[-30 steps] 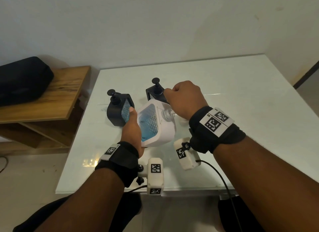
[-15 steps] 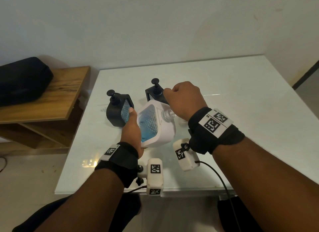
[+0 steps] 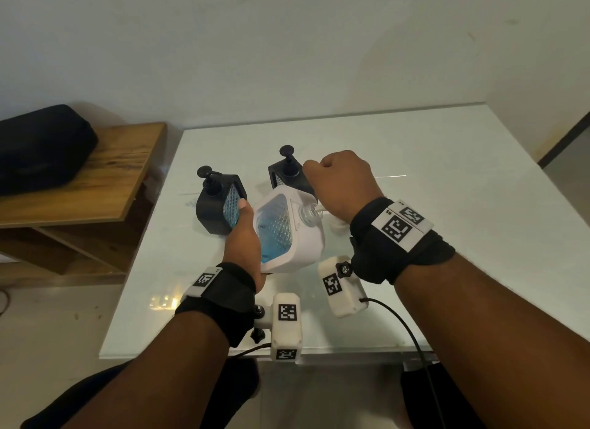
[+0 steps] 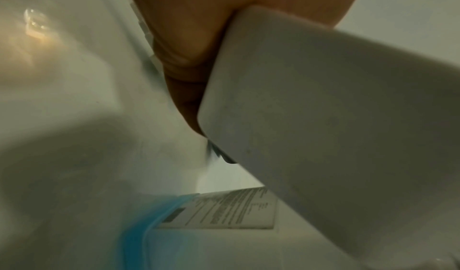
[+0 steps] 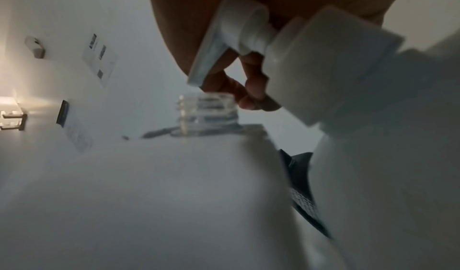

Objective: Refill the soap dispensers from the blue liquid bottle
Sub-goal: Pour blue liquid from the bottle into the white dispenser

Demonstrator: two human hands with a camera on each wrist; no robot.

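A white square bottle point(image 3: 289, 237) with blue liquid behind its clear window is tilted on the table, its clear neck point(image 3: 308, 214) uncapped. My left hand point(image 3: 242, 234) grips its left side, thumb against the window. My right hand point(image 3: 341, 183) is closed as a fist just right of the neck. In the right wrist view it holds the white pump head point(image 5: 236, 34) with its collar point(image 5: 323, 62) above the open neck point(image 5: 206, 111). Two black soap dispensers with pumps on stand behind: one point(image 3: 220, 205) left of the bottle, one point(image 3: 287, 173) partly hidden by my right hand.
The white glass table point(image 3: 447, 205) has bare surface to the right and at the back. A wooden side table point(image 3: 79, 186) with a black case point(image 3: 41, 144) stands to the left. The table's front edge lies just under my wrists.
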